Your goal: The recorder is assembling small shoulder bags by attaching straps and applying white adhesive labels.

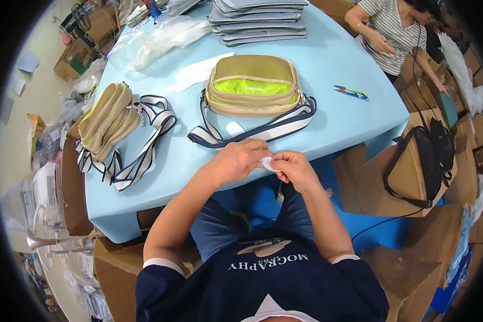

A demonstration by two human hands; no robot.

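At the table's near edge, my left hand (pixel 243 159) and my right hand (pixel 295 168) meet, both closed on a small white piece (pixel 268 163). It looks thin and rounded; its exact kind I cannot make out. Just beyond them a tan and lime-green shoulder bag (pixel 252 88) lies on the table, its navy and white strap (pixel 276 129) curving along the near side. A white tab-like slip (pixel 234 128) shows inside the strap's loop. To the left rests a second tan and green bag (pixel 107 121), with its striped strap (pixel 145 155) loosely bent beside it.
On the light-blue table (pixel 349 129) are small snips (pixel 351 93), a stack of grey flat pieces (pixel 258 21), clear plastic (pixel 161 40) and a white sheet (pixel 198 72). A co-worker (pixel 394 37) is at the far right. A black bag (pixel 424 161) lies on a cardboard box (pixel 359 185).
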